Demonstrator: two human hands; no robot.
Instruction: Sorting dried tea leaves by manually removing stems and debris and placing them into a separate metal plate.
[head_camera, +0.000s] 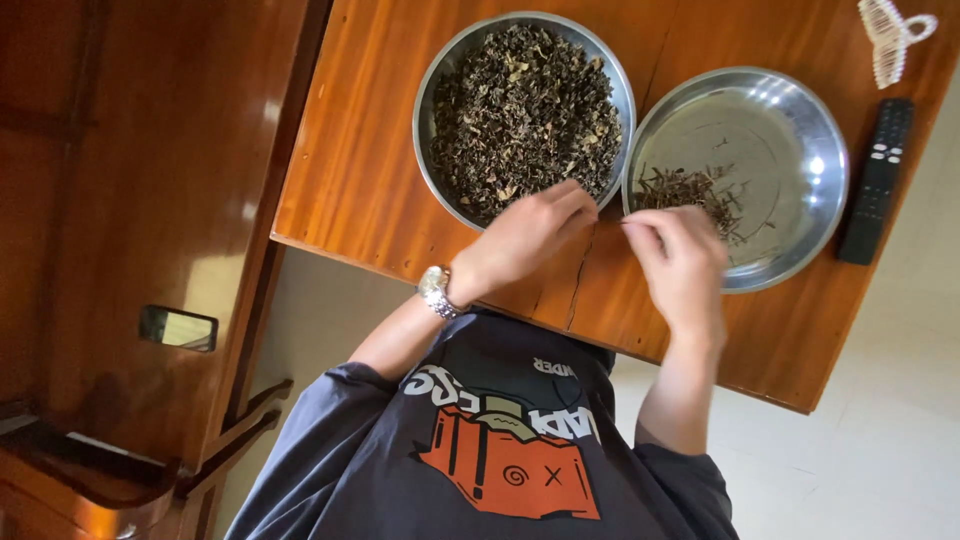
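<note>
**Handling dried leaves at the near edge of the table**

Reaching from the near edge of the table (350, 180), both hands work between two round metal bowls.

1. Surroundings. A black remote control (877, 180) lies along the right edge of the table, just beside the right bowl. A cream hair clip (890, 35) sits at the far right corner. Off the table, a small dark rectangular object (178, 328) rests on glossy wooden furniture to the left. Nothing lies between the hands and the bowls.

2. Markings. The remote control carries small pale marks, too small to tell apart.

3. Materials. The table is varnished reddish wood, with a crack running to its near edge between the hands. The left bowl (430, 90) is polished steel, filled nearly to the rim with dark, crumpled dried leaves (525, 110). The right bowl (800, 120) is shallow and shiny, holding a small heap of thin stems (690, 188) against its near left wall.

4. Hands. The left hand (520, 240), with a metal watch (435, 290) on its wrist, lies over the near rim of the left bowl with curled fingers; whether it holds anything cannot be told. The right hand (680, 265) covers the near rim of the right bowl, its fingertips pinched together; what they pinch is too small to make out.
</note>
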